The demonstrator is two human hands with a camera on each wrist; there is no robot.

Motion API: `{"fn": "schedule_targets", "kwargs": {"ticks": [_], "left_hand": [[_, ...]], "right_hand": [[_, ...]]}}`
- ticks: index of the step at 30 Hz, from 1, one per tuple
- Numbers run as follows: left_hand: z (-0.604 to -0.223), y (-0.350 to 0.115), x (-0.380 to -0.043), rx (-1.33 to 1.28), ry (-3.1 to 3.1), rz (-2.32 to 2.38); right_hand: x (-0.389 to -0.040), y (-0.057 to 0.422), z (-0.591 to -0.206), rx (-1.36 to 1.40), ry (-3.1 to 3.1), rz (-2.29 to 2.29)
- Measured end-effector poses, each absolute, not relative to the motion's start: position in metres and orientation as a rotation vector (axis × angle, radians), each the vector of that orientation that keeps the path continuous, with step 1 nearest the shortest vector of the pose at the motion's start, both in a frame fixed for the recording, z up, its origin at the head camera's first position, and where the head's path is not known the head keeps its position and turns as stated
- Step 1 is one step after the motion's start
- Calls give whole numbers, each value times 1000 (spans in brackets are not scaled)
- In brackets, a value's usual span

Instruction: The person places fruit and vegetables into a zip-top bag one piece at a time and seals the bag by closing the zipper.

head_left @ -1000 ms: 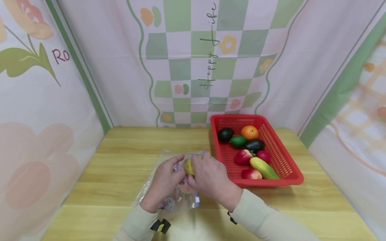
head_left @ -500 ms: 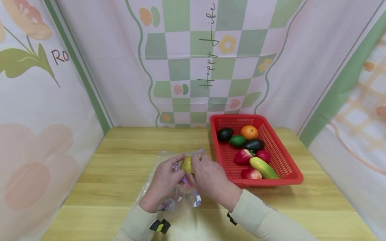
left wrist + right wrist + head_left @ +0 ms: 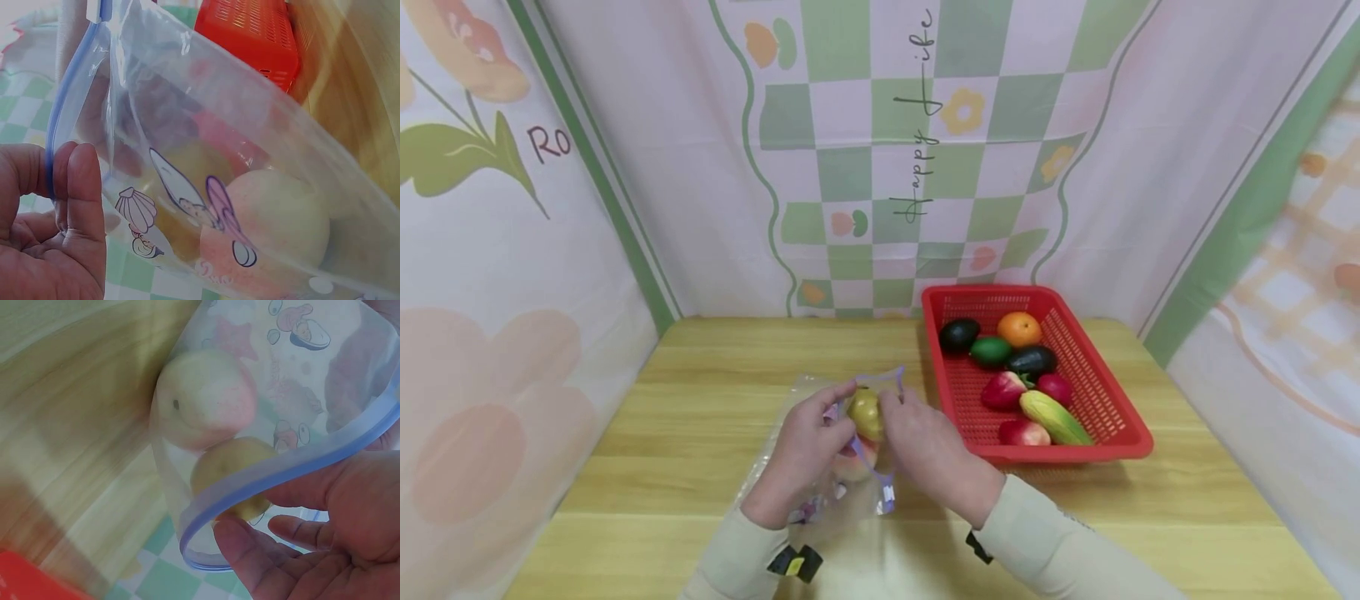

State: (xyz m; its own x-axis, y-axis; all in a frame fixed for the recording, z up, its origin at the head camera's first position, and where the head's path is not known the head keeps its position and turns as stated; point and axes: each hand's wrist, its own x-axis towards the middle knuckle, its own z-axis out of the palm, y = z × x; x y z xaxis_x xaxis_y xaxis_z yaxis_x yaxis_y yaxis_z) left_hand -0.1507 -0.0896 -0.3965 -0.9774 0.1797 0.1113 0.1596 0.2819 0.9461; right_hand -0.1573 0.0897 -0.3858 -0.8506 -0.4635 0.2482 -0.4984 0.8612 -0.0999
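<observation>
Pale pink round peach sat in clear printed plastic zip bag, six o'clock; round yellow-green fruit filled its unsealed mouth. Left grip pinched the blue rim; right grip touched the fruit, I couldn't tell if holding. Eight mixed produce pieces lay unbagged, red plastic basket, two o'clock.

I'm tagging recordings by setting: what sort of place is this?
Probably a small staged booth rather than a lived-in room: printed curtains hang on three sides of a wooden table, with a red basket on it.
</observation>
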Motion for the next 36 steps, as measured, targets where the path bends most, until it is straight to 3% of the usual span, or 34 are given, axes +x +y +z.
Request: {"fn": "schedule_targets", "kwargs": {"ticks": [20, 36], "left_hand": [[-390, -93, -149, 224, 2426, 1915], [-384, -91, -146, 221, 2414, 1928]], "right_hand": [[-155, 104, -380, 719, -2736, 153], [-150, 125, -342, 687, -2687, 283]]}}
